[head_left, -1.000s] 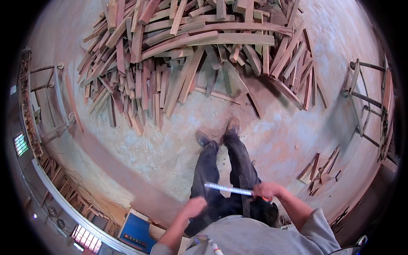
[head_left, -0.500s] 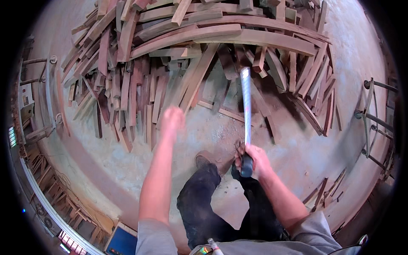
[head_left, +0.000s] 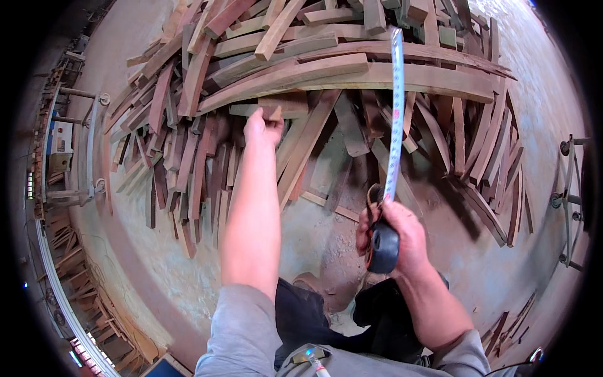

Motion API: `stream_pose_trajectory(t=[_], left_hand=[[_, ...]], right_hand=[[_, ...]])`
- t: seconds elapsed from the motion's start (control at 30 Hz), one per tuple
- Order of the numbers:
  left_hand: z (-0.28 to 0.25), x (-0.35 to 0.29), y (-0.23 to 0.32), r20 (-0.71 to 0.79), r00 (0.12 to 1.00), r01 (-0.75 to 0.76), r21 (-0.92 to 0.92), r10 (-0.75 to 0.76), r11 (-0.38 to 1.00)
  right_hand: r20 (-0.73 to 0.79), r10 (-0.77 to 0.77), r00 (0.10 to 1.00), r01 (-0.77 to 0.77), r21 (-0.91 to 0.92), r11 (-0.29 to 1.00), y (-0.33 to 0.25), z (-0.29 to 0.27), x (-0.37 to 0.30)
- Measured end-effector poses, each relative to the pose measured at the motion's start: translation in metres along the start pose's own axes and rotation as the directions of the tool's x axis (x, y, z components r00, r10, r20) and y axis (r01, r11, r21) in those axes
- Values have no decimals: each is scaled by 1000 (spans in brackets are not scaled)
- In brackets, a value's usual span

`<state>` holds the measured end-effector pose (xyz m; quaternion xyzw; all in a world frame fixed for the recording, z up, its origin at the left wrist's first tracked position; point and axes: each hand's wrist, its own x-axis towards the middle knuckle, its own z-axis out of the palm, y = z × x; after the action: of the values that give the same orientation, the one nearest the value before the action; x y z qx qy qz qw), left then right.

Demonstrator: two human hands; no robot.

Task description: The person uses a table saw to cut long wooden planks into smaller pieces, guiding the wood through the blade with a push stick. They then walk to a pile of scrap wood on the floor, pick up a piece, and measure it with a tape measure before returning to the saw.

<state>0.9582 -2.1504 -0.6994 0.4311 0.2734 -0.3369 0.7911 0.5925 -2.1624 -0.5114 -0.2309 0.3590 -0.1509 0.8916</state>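
My right hand point(head_left: 405, 232) is wrapped around a black tape measure point(head_left: 382, 250) with a strap at its side. Its pale metal blade point(head_left: 395, 125) runs out away from me, and the tip lies over the wood pile. At the pile's near side, my left hand point(head_left: 261, 129) reaches forward with its fingers curled at the end of a wooden block point(head_left: 286, 102). That block sits just under a long curved plank point(head_left: 289, 81). The fingertips are partly hidden behind the hand.
A large heap of loose wooden pieces point(head_left: 188, 151) spreads across the floor ahead, many ends jutting toward me. Metal frames with rollers stand at the left point(head_left: 94, 144) and right point(head_left: 568, 201). A few thin sticks point(head_left: 512, 323) lie at the lower right.
My left hand has moved forward to the block at the pile. The tape measure has shifted right, and its blade now reaches farther over the wood. My view is closer to the pile.
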Motion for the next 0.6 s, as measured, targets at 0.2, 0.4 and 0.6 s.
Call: stream_pose_trajectory(t=[0.2,0.4,0.6], left_hand=[[-74,-174,-92,277,946,212,-130,-170,969],[-127,-183,-106,156,948,272,56,-277,961],[-158,-229,-111,129,983,87,312,-133,946]], right_hand=[[-28,-125,992,123,-70,990,-21,-17,18],[-38,-48,998,42,-154,987,-7,-8,40],[48,-55,997,70,-422,904,-3,-7,47]])
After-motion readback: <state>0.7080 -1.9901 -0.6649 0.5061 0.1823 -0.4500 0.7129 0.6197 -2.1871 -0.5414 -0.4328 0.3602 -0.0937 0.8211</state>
